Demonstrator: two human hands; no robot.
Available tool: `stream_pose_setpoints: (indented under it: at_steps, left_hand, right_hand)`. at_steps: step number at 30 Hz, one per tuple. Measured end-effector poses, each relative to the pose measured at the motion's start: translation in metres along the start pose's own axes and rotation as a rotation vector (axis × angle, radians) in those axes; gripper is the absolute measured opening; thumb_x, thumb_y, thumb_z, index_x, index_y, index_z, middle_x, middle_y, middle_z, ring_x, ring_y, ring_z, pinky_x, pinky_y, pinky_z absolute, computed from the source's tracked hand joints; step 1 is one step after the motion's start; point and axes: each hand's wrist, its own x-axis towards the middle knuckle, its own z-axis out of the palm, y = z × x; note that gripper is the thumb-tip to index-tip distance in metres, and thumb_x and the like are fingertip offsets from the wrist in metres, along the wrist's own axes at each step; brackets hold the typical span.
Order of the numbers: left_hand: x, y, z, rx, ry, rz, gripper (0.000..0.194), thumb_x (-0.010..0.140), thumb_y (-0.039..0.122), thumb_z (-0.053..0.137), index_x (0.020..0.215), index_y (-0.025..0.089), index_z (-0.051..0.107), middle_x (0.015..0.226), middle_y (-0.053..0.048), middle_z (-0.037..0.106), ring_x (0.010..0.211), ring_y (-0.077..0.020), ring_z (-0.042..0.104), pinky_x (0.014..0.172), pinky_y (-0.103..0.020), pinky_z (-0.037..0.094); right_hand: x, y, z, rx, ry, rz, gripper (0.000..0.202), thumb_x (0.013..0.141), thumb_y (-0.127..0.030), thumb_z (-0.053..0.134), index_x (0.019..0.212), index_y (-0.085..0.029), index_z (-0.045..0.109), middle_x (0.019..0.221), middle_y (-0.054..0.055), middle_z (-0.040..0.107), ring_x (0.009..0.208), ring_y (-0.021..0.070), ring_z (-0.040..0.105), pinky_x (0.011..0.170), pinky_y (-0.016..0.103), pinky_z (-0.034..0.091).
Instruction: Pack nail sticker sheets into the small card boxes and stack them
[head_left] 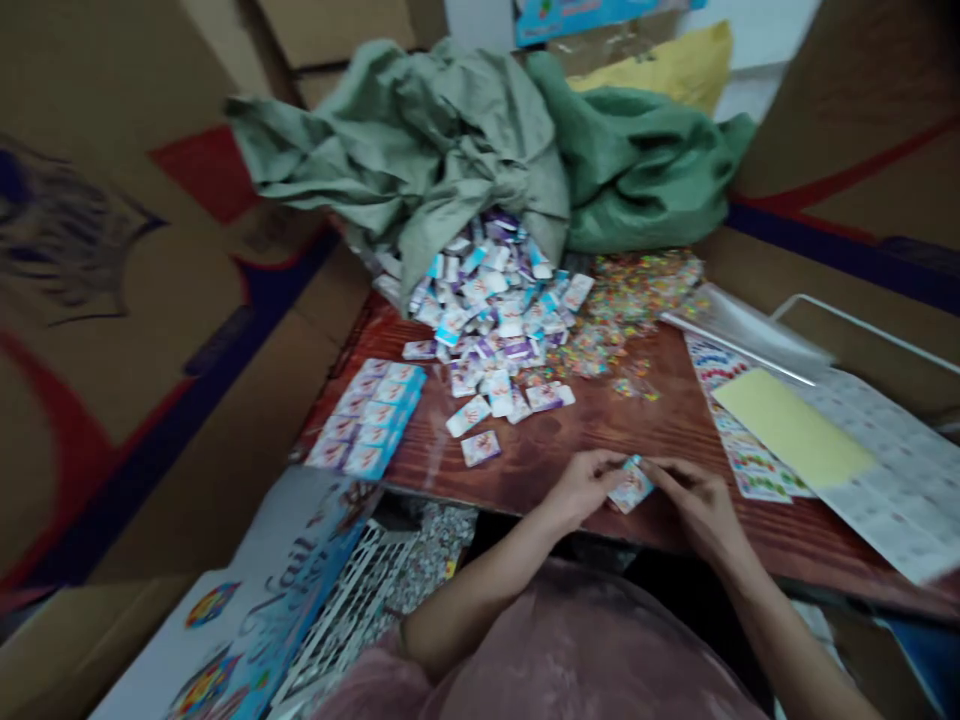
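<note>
Above the table's front edge, a small white and blue box (pixel 630 486) is held between both hands. My left hand (pixel 581 488) pinches its left side, and my right hand (pixel 694 492) grips its upper right corner. Just left and beyond lie loose flat boxes, among them one with a hand print (pixel 480 448). Behind these, a heap of similar small boxes (pixel 495 300) spills from a grey-green sack (pixel 465 140). Beside the heap spreads a pile of tiny clear packets with coloured bits (pixel 630 300).
Stacked small boxes (pixel 371 415) stand in rows at the left. Sticker sheets (pixel 739 430), a yellow card (pixel 795 428) and a clear plastic sleeve (pixel 750 330) lie at the right. Large cartons (pixel 105 300) wall in both sides. A white crate (pixel 360 590) sits below the table edge.
</note>
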Motion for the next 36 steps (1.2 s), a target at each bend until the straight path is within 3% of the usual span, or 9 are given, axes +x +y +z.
stream_pose_setpoints:
  at_steps: [5,9,12,15,21,27,31,34,36]
  left_hand:
    - [-0.005,0.004,-0.015,-0.044,0.103,0.022,0.024,0.065,0.029,0.072,0.084,0.015,0.071,0.075,-0.006,0.068,0.064,-0.0149,0.057,0.063,-0.028,0.045]
    - [-0.022,0.018,-0.039,-0.064,0.153,0.084,0.037,0.061,0.038,0.077,0.088,0.014,0.069,0.075,-0.005,0.067,0.062,-0.0133,0.057,0.062,-0.027,0.046]
    - [-0.041,0.029,-0.06,-0.075,0.222,0.108,0.045,0.059,0.043,0.078,0.091,0.013,0.067,0.072,-0.004,0.065,0.056,-0.0115,0.055,0.054,-0.025,0.045]
    - [-0.062,0.04,-0.079,-0.12,0.36,0.181,0.049,0.058,0.044,0.079,0.093,0.013,0.063,0.072,-0.003,0.063,0.056,-0.0114,0.055,0.052,-0.023,0.045]
    - [-0.097,0.057,-0.119,-0.118,0.771,0.509,0.03,0.065,0.032,0.077,0.081,0.014,0.06,0.079,-0.002,0.065,0.073,-0.0122,0.059,0.071,-0.024,0.046]
    - [-0.121,0.054,-0.159,-0.092,1.015,0.566,0.03,0.07,0.036,0.073,0.082,0.016,0.055,0.074,0.0,0.059,0.069,-0.0111,0.056,0.068,-0.024,0.044]
    - [-0.138,0.052,-0.185,0.2,1.214,0.583,0.028,0.076,0.041,0.065,0.087,0.017,0.055,0.078,-0.002,0.057,0.073,-0.0147,0.056,0.069,-0.028,0.046]
    - [-0.149,0.05,-0.203,0.745,1.414,0.502,0.03,0.077,0.04,0.065,0.097,0.019,0.059,0.093,-0.006,0.055,0.09,-0.0223,0.053,0.084,-0.039,0.044]
    - [-0.151,0.047,-0.213,1.082,1.444,0.406,0.034,0.076,0.038,0.065,0.103,0.019,0.061,0.1,-0.009,0.051,0.097,-0.0268,0.049,0.089,-0.045,0.041]
  right_hand:
    - [-0.004,-0.001,0.014,-0.057,-0.127,-0.203,0.024,0.079,-0.042,0.065,0.093,-0.025,0.075,0.094,0.006,0.071,0.086,0.0229,0.066,0.081,0.036,0.054]
    - [-0.009,-0.022,0.041,-0.076,-0.261,-0.334,0.03,0.084,-0.036,0.061,0.112,-0.028,0.068,0.1,0.006,0.067,0.093,0.0213,0.064,0.081,0.033,0.054]
    - [-0.004,-0.042,0.065,-0.11,-0.378,-0.425,0.029,0.088,-0.034,0.057,0.113,-0.025,0.068,0.096,0.007,0.065,0.09,0.0206,0.064,0.077,0.031,0.054]
    - [0.004,-0.062,0.097,-0.203,-0.449,-0.523,0.029,0.089,-0.034,0.054,0.114,-0.023,0.064,0.097,0.008,0.063,0.091,0.0213,0.063,0.08,0.033,0.053]
    - [0.005,-0.095,0.181,-0.318,-0.541,-0.598,0.049,0.078,-0.031,0.065,0.123,-0.023,0.049,0.117,0.01,0.053,0.108,0.0252,0.058,0.088,0.039,0.051]
    - [0.002,-0.107,0.248,-0.213,-0.709,-0.593,0.055,0.073,-0.017,0.059,0.128,-0.023,0.051,0.114,0.009,0.054,0.104,0.0231,0.059,0.084,0.035,0.052]
    - [0.009,-0.106,0.279,-0.018,-0.74,-0.489,0.061,0.069,-0.016,0.06,0.128,-0.021,0.044,0.119,0.009,0.058,0.11,0.0228,0.058,0.091,0.036,0.048]
    - [0.021,-0.102,0.295,0.07,-0.768,-0.359,0.054,0.066,-0.016,0.061,0.116,-0.02,0.044,0.109,0.008,0.064,0.105,0.0217,0.061,0.083,0.033,0.051]
    - [0.029,-0.099,0.3,0.049,-0.784,-0.342,0.045,0.065,-0.016,0.06,0.108,-0.02,0.046,0.104,0.006,0.066,0.103,0.0215,0.062,0.079,0.032,0.052]
